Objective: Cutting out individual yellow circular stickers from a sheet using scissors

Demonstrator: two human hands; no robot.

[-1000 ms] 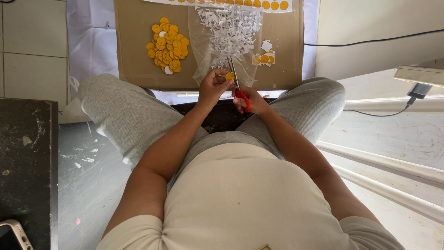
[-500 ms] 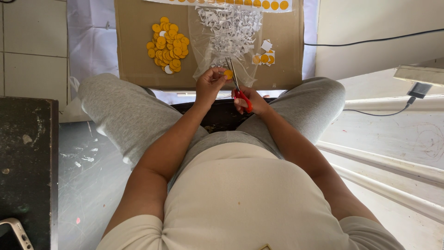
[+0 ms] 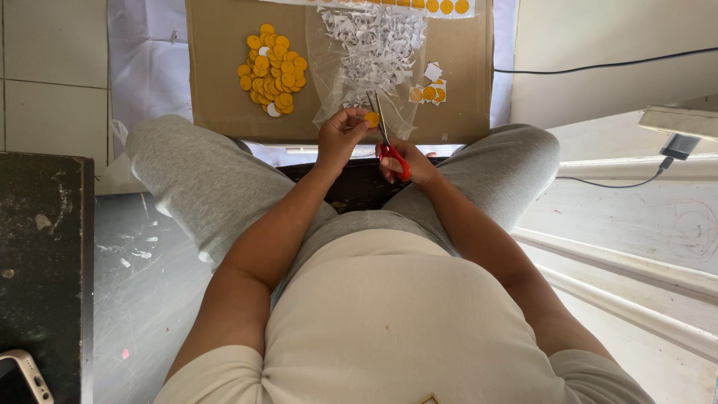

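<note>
Yellow disc [image 3: 372, 119] pinched in left hand [image 3: 340, 137], at cardboard sheet's [image 3: 224, 75] near edge.
Right hand [image 3: 410, 163] grips red-handled scissors [image 3: 387, 138], blades at disc.

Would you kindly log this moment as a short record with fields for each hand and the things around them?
left hand: pinches a small yellow disc
right hand: holds red-handled scissors, blades at the disc
cardboard sheet: lies ahead of the knees
yellow disc pile: on the cardboard, left
white paper scraps: on clear plastic, centre
phone: lower left corner
</note>
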